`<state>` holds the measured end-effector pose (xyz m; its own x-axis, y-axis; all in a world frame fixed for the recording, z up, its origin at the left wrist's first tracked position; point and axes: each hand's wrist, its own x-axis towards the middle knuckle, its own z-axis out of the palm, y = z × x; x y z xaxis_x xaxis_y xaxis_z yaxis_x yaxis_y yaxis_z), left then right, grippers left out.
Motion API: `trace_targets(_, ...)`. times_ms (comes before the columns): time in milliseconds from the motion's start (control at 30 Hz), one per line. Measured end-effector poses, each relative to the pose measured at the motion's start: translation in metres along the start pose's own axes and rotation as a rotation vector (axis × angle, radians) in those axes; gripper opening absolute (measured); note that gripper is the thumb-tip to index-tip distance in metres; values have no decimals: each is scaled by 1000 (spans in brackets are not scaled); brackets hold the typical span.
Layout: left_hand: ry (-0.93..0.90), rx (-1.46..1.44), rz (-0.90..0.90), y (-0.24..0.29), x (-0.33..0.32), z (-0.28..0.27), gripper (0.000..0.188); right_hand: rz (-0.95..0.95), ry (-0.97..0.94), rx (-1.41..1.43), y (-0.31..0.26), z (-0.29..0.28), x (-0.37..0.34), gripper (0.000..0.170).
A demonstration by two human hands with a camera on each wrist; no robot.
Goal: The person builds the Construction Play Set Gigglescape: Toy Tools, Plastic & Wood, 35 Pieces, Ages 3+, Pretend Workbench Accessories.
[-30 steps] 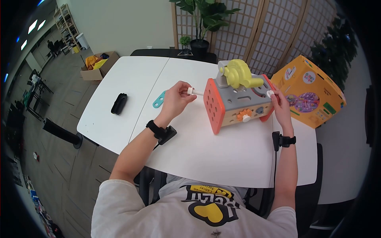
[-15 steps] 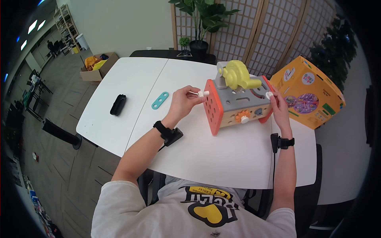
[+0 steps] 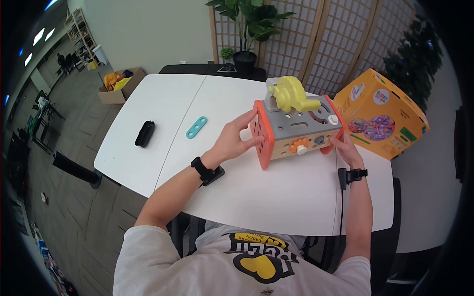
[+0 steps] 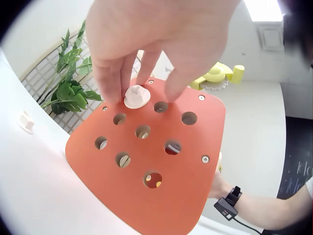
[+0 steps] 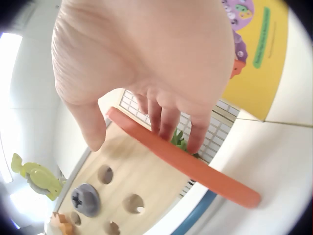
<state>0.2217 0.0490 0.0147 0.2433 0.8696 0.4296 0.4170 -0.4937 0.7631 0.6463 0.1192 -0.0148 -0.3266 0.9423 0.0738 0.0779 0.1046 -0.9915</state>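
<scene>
A toy workbench [image 3: 291, 129] with red side panels stands on the table. My left hand [image 3: 231, 141] spreads its fingers and thumb against the left red panel [image 4: 146, 156]. Between those fingers, in the left wrist view, a white bolt head [image 4: 137, 96] sits against the panel in its upper part. With its thumb on the wooden front and its fingers outside the red edge [image 5: 181, 159], my right hand [image 3: 349, 150] grips the right panel. Above that hand, a white knob [image 3: 333, 120] lies on the grey top. A yellow-green toy piece [image 3: 291, 93] stands on the bench.
A teal strip with holes [image 3: 196, 127] and a black case [image 3: 145, 134] lie on the table's left part. An orange-yellow box [image 3: 380, 116] stands beyond the bench at right. The left wrist view shows a small white piece [image 4: 25, 122] on the table.
The white bolt has gone from my left fingers' pinch into the left panel, and that hand has spread. My right hand has moved off the white knob, down onto the right panel.
</scene>
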Motion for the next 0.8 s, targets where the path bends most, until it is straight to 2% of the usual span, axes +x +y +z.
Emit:
trace_targets(33,-113,86,33,-5,0,0,103,64,-39,46,3,0,-3,69)
trace_targets(67,-122,124,50,-9,-3,3,107,128,-77,93,6,1,-4,66)
trace_targets(133,-137,201,85,-11,-11,11,116,128,-53,165,20,-7,1,62)
trace_targets(233,-178,147,73,-21,-9,14,124,96,-9,194,31,-12,4,56)
trace_targets(333,-117,165,152,-29,-8,16,120,82,71,123,22,-10,5,54)
trace_targets(433,-113,132,106,-27,-7,13,118,52,80,100,-4,0,4,56)
trace_targets(533,-85,41,119,-25,-6,8,102,58,66,41,-29,9,-7,56)
trace_targets(633,-47,-294,-30,-25,-2,6,79,56,55,-61,-36,13,-12,54)
trace_targets(733,-1,-268,-44,-18,1,-3,63,-32,5,-158,-53,31,-18,53)
trace_targets(800,-1,-305,-209,-24,1,-7,62,-62,-17,-195,-64,45,-19,52)
